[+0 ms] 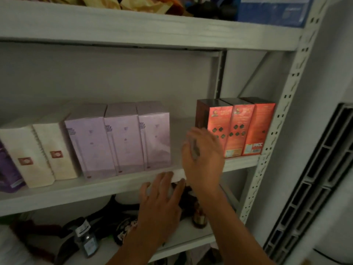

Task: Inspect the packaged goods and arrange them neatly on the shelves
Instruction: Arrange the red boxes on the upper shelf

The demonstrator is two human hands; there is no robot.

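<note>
On the middle shelf (114, 185) three lilac boxes (122, 142) stand side by side, with two cream boxes (44, 150) to their left and three red boxes (238, 129) at the far right. A gap lies between the lilac and red boxes. My right hand (202, 155) hovers in front of that gap, fingers spread and blurred, holding nothing. My left hand (160, 199) is lower, fingers spread over the shelf's front edge, also holding nothing.
A purple pack (7, 169) sits at the far left of the middle shelf. The lower shelf holds dark items, a small bottle (86, 240) and a brown jar (199, 219). Bags and a blue box (273, 10) fill the top shelf. A perforated upright (275, 131) bounds the right.
</note>
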